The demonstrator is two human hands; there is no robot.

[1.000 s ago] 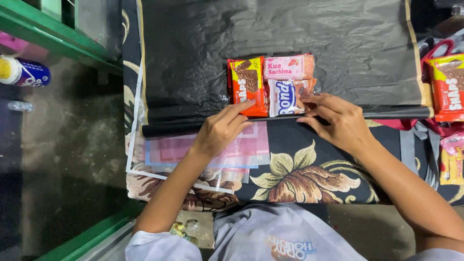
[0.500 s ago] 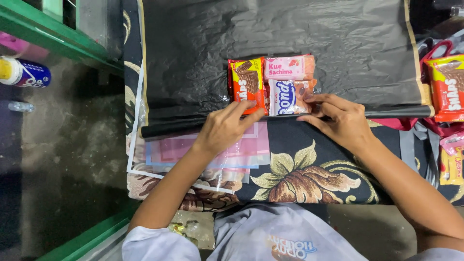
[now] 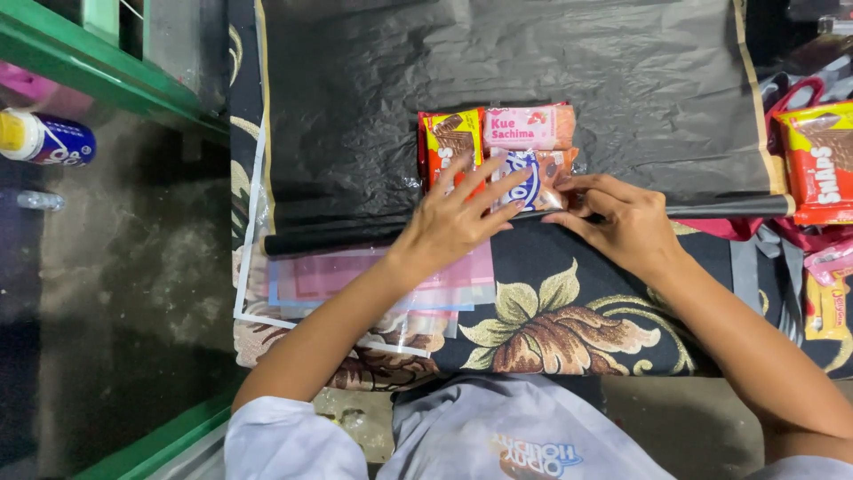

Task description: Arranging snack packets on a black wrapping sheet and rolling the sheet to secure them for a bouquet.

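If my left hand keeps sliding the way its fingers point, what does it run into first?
The left hand points up and to the right, fingertips already on the blue-and-white snack packet. Going on, it would likely meet the pink snack packet just beyond.

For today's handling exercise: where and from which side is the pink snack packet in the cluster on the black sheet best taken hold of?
Take the pink snack packet by its long far edge, coming from the top of the view. It lies flat. The red packet flanks its left end, the blue-and-white packet lies against its near edge, and the left hand and right hand crowd that side.
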